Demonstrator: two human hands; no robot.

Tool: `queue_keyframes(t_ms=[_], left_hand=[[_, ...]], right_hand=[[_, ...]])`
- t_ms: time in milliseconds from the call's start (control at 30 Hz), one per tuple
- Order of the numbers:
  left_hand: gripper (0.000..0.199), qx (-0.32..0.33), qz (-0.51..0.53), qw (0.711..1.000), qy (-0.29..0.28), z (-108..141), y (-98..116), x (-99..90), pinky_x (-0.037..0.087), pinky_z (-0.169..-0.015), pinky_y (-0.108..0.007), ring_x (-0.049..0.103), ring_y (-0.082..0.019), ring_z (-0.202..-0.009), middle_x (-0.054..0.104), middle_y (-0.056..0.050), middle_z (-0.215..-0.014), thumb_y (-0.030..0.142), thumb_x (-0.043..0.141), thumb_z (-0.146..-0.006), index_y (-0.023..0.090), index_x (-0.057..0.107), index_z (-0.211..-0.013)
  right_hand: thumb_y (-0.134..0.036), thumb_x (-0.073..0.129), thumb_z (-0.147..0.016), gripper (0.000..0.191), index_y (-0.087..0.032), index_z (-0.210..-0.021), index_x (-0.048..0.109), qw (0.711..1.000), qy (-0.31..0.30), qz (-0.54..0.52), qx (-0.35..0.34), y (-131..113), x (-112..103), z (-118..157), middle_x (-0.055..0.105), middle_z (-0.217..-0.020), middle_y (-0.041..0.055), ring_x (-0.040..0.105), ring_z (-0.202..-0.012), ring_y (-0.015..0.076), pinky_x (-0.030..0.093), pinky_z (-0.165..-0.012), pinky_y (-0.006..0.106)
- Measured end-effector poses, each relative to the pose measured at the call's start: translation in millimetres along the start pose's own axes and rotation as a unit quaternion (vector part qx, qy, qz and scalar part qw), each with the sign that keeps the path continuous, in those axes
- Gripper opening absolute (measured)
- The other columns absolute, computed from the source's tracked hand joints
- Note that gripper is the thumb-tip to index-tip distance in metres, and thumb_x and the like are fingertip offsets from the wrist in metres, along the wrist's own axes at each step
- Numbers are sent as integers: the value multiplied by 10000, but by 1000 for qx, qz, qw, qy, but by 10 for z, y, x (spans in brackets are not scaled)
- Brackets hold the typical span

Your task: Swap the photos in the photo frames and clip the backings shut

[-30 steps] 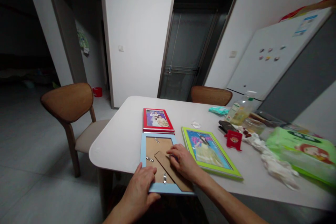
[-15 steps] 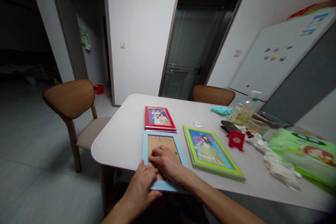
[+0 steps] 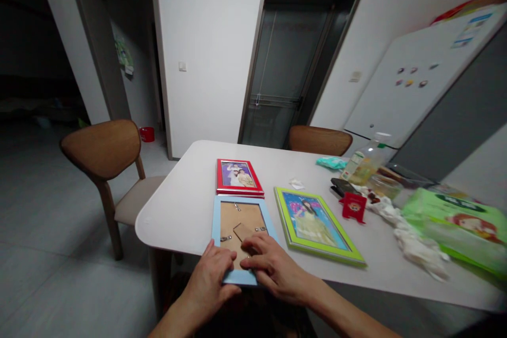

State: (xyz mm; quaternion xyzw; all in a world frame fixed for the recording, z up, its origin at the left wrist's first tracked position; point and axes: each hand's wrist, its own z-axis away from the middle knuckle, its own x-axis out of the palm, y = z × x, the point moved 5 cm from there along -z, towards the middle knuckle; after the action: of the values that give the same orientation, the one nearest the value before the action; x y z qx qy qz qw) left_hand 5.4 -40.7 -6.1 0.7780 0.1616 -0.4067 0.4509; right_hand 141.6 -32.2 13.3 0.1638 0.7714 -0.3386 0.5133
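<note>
A light blue picture frame (image 3: pixel 216 219) lies face down at the table's near edge, its brown backing board (image 3: pixel 233 215) facing up. Small metal clips (image 3: pixel 225 238) sit along the edges of the backing. My left hand (image 3: pixel 214 272) grips the frame's lower left corner, thumb below the edge. With fingers bent and closed, my right hand (image 3: pixel 273 266) presses at the lower part of the backing, near the bottom clip, which its fingers largely hide. Just beyond lies a red picture frame (image 3: pixel 240 190) with a photo. On the right is a lime green picture frame (image 3: pixel 291 232), photo up.
Toward the right of the white table (image 3: pixel 174 211) are a red stand (image 3: pixel 354 207), a dark phone-like object (image 3: pixel 343 187), a bottle (image 3: pixel 362 163), crumpled tissues (image 3: pixel 415 245) and a green tissue pack (image 3: pixel 455 222). Wooden chairs stand at left (image 3: pixel 105 150) and behind (image 3: pixel 320 140).
My right hand has moved from the left and middle of the backing down to its lower right, uncovering the left clip. My left hand stays on the frame's lower left corner.
</note>
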Motion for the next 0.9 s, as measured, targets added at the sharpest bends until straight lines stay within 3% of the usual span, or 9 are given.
queue_keyframes(t_ms=[200,367,467,667,767,900], left_hand=[[249,-2,3,1000,6,-4,27,-26,199,-991,-470,532,-190,-920,614,-16,-943,121,613,-576,203,546,-800],[273,0,7,1000,13,0,22,-21,201,-993,-461,529,-189,-922,609,-23,-943,98,614,-568,195,535,-811],[276,0,8,1000,14,3,20,-15,198,-992,-468,529,-190,-916,606,-19,-940,108,618,-571,199,529,-816],[247,-8,1,1000,0,0,26,-17,190,-999,-450,522,-182,-928,601,-17,-969,103,609,-566,197,522,-777],[262,-9,6,1000,-6,-7,25,-20,182,-1003,-442,524,-178,-926,603,-11,-959,102,609,-560,196,523,-788],[266,-11,12,1000,-2,-11,18,-17,181,-1001,-440,526,-178,-909,603,-14,-949,113,605,-564,196,529,-805]], right_hand=[[-150,445,-729,273,-252,-932,596,1000,-5,4,-12,-145,-47,86,506,-1057,45,381,-1020,192,305,-896,350],[-211,435,-773,290,-248,-1040,543,1000,6,-3,8,-91,-56,147,503,-1082,55,389,-1020,197,316,-878,349],[-226,427,-795,229,-252,-948,595,999,13,-25,27,2,-37,103,549,-973,45,447,-930,170,349,-812,315],[-320,600,-690,103,-228,-681,646,995,39,3,92,152,122,-124,587,-722,17,489,-771,159,330,-723,304],[-312,559,-728,142,-226,-649,641,997,30,20,72,103,155,-178,590,-656,5,481,-738,147,304,-738,314],[-301,477,-786,179,-235,-752,640,1000,-6,16,7,-37,72,-92,600,-765,9,455,-784,149,302,-754,317]])
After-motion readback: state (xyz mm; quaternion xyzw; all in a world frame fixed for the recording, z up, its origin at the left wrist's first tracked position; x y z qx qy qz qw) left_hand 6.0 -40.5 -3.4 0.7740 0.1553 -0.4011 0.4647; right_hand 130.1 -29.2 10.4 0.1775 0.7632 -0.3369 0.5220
